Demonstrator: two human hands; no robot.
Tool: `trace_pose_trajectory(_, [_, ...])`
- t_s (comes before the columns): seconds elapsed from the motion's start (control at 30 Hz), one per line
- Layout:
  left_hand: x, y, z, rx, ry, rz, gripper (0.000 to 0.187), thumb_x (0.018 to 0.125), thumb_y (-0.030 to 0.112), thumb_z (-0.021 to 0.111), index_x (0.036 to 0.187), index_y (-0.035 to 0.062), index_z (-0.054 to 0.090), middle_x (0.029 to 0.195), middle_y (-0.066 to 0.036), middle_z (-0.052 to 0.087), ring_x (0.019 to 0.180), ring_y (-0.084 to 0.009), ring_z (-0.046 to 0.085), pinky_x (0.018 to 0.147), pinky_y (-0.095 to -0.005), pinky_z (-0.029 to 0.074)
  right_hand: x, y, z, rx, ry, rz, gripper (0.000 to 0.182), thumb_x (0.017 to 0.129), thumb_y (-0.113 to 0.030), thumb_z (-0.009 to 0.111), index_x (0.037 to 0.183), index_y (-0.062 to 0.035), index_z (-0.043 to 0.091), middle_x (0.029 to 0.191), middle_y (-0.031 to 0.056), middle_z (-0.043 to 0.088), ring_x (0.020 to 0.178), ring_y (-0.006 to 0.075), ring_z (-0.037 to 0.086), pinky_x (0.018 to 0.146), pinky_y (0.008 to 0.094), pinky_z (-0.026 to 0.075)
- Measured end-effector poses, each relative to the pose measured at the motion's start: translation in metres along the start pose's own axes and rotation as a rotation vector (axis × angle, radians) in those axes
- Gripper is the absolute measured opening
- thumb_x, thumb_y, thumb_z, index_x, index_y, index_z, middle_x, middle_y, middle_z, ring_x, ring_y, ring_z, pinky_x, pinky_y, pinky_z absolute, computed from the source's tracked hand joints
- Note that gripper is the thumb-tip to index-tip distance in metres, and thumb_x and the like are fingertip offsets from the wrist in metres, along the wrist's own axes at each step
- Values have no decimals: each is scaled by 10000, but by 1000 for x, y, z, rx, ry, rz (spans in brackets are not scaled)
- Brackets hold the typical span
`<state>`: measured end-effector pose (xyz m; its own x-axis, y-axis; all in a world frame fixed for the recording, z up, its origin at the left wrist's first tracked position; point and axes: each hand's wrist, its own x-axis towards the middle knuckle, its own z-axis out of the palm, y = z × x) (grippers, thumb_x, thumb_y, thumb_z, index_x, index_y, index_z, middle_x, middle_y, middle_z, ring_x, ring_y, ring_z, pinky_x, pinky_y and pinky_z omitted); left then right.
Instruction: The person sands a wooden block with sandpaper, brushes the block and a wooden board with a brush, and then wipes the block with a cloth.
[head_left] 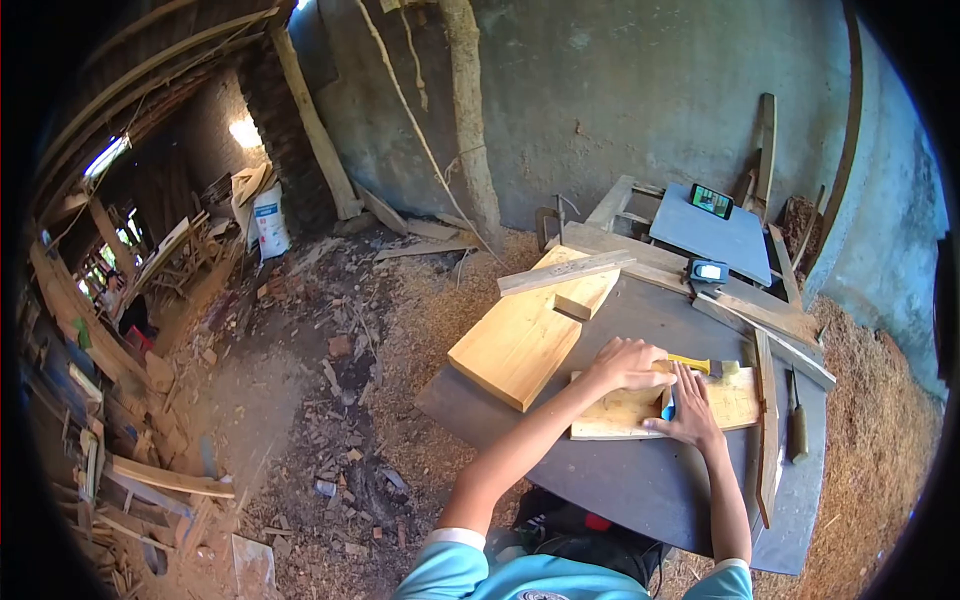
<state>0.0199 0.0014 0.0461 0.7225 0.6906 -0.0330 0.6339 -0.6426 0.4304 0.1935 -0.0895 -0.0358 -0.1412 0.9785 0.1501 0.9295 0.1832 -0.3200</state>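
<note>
A pale wooden board [600, 418] lies on the dark worktable, with both hands over it. My left hand [632, 364] is closed above the board's far edge, its fingers curled down at a small brown wooden piece [666, 397] with a blue part [668, 411]. I cannot tell what sits inside those fingers. My right hand [688, 412] presses on the board, fingers pointing away and thumb out to the left, around the small piece. Just beyond the fingertips lies a tool with a yellow handle [690, 361] and a pale block-like head [730, 370].
A thicker board [520, 350] with a rectangular notch lies to the left, a wooden strip [565, 272] across it. A wooden bar [768, 430] and a wood-handled tool [798, 430] lie at the right. Behind are a small device [707, 271] and a phone [711, 201] on a grey panel [680, 225].
</note>
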Motion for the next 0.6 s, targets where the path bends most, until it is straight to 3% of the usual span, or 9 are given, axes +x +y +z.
trace_pose_trajectory(0.1, [0, 5, -2, -39, -49, -65, 538, 744, 561, 519, 1139, 211, 620, 1050, -117, 651, 996, -333, 600, 894, -438, 430, 1, -1, -5, 106, 4, 20, 1064, 651, -538, 654, 1406, 32, 167, 1387, 260, 300, 1343, 354, 214, 1124, 422, 106])
trace_pose_trajectory(0.13, [-1, 7, -4, -45, -73, -85, 520, 749, 559, 511, 1126, 219, 626, 1047, -102, 655, 1005, -326, 597, 903, -441, 419, 3, 6, -8, 160, -7, 2, 1004, 629, -377, 642, 1421, 0, 154, 1370, 264, 320, 1319, 371, 244, 1116, 432, 132])
trace_pose_trajectory(0.23, [1, 11, -7, -75, -120, -157, 470, 767, 546, 487, 1088, 240, 641, 1035, -63, 663, 1030, -305, 589, 930, -457, 384, 0, 21, -8, 767, 69, 25, 900, 626, -240, 566, 1426, -24, 216, 1286, 169, 432, 1210, 274, 390, 1046, 350, 255])
trace_pose_trajectory(0.27, [4, 9, -5, -92, -122, -183, 453, 776, 539, 479, 1076, 244, 646, 1028, -55, 666, 1036, -299, 586, 939, -466, 370, -2, 22, -8, 783, 133, 96, 708, 689, -225, 512, 1341, 1, 350, 1101, 165, 506, 1014, 232, 511, 862, 321, 417])
trace_pose_trajectory(0.33, [12, 3, -2, -127, -101, -247, 396, 826, 497, 441, 1047, 248, 655, 1003, -47, 671, 1051, -290, 578, 965, -497, 331, -9, 26, -7, 837, 92, 285, 558, 728, -218, 478, 1238, -3, 413, 910, 96, 496, 805, 179, 500, 691, 297, 412])
trace_pose_trajectory(0.43, [11, 1, 0, -69, -103, -202, 385, 863, 473, 399, 1054, 254, 652, 1005, -42, 671, 1040, -296, 583, 965, -510, 327, -12, 20, -3, 869, 172, 310, 327, 778, -210, 443, 1043, -20, 472, 682, -4, 412, 567, 101, 400, 495, 266, 322])
trace_pose_trajectory(0.5, [6, -8, 2, -236, 17, -95, 381, 848, 463, 489, 1071, 196, 643, 943, -66, 677, 1020, -273, 594, 907, -438, 413, -13, 20, -2, 849, 167, 323, 284, 787, -210, 438, 995, -24, 492, 680, -1, 424, 577, 106, 417, 506, 269, 338])
trace_pose_trajectory(0.53, [0, -16, -1, -376, 71, -4, 405, 831, 464, 538, 1092, 169, 631, 931, -81, 676, 1010, -257, 599, 879, -398, 446, -12, 21, -3, 835, 111, 348, 328, 794, -226, 441, 1037, -10, 484, 773, 26, 449, 695, 135, 433, 610, 283, 354])
trace_pose_trajectory(0.6, [-27, -28, -21, -188, 86, 36, 592, 761, 431, 683, 1240, 123, 518, 1097, -101, 625, 1014, -209, 586, 863, -329, 462, -14, 27, -6, 808, 19, 425, 418, 808, -256, 447, 1122, 19, 469, 961, 79, 500, 931, 191, 464, 818, 312, 386])
